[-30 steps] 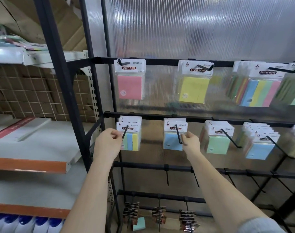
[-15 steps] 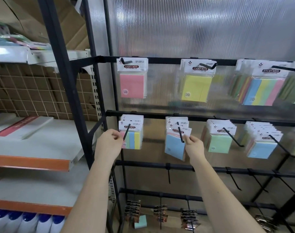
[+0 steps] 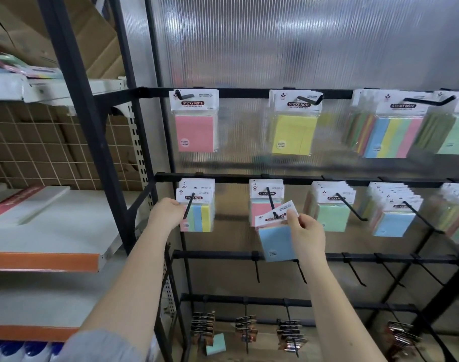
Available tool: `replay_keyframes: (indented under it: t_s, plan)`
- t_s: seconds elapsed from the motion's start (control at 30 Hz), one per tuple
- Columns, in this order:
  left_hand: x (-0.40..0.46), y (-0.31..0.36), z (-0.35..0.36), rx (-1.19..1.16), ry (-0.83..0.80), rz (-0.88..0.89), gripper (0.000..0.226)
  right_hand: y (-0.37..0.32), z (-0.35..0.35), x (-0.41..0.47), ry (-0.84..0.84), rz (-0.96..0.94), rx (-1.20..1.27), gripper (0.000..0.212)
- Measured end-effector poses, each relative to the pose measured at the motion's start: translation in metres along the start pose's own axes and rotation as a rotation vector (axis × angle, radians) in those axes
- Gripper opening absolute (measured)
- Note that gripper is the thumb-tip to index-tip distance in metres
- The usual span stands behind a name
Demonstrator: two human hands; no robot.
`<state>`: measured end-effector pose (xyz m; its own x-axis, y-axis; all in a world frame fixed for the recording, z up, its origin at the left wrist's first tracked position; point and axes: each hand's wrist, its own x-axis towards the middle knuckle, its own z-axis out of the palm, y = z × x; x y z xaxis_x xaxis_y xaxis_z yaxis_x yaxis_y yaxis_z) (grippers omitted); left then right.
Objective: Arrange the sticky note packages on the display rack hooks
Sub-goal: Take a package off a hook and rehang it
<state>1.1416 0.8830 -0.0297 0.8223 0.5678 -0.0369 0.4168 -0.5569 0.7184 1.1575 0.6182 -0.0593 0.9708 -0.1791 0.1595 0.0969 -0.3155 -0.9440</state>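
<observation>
The blue package (image 3: 276,241) in the right hand (image 3: 305,232) has a white header card with a red-and-black label. Behind it hangs a pink package (image 3: 262,211). By the left hand (image 3: 165,214), the striped package (image 3: 201,218) shows pink, blue and yellow bands. On the black rack (image 3: 249,93), the upper row runs pink (image 3: 195,133), yellow (image 3: 293,134), then multicolour stripes (image 3: 391,137) — blue, yellow, green, pink. Lower right — a green package (image 3: 331,216). The side shelf (image 3: 42,262) is white, edged orange.

Black display rack (image 3: 249,93) with hooks (image 3: 353,209), sticky note packages (image 3: 197,121) hung in two rows.
</observation>
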Motion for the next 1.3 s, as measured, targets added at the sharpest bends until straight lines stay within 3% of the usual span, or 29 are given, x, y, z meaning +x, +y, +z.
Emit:
replay_keyframes:
  t_s: [0.13,0.27,0.5,0.7,0.9,1.13,1.3]
  plan:
    - [0.021,-0.001,0.006,-0.093,-0.085,-0.122,0.020,-0.001,-0.005,-0.007,-0.018,-0.005,-0.015,0.045]
    - [0.033,-0.002,0.014,-0.211,-0.064,-0.191,0.013,-0.006,-0.013,-0.010,-0.040,-0.020,-0.060,0.043]
    - [0.031,-0.009,0.016,-0.213,-0.038,-0.170,0.037,-0.025,-0.022,-0.015,-0.055,-0.040,-0.024,0.041]
    - [0.023,-0.018,0.020,-0.298,-0.063,-0.085,0.027,-0.034,-0.023,-0.018,-0.024,-0.030,0.070,0.043]
    - [0.000,-0.019,0.012,-0.223,0.043,-0.022,0.019,-0.039,-0.022,-0.022,-0.009,-0.050,0.093,0.042]
    - [-0.044,-0.020,-0.010,-0.092,0.034,0.065,0.022,-0.043,-0.024,-0.023,0.004,-0.071,0.122,0.050]
    - [-0.060,-0.012,-0.042,0.027,0.044,0.125,0.024,-0.045,-0.028,-0.025,0.059,-0.111,0.123,0.044]
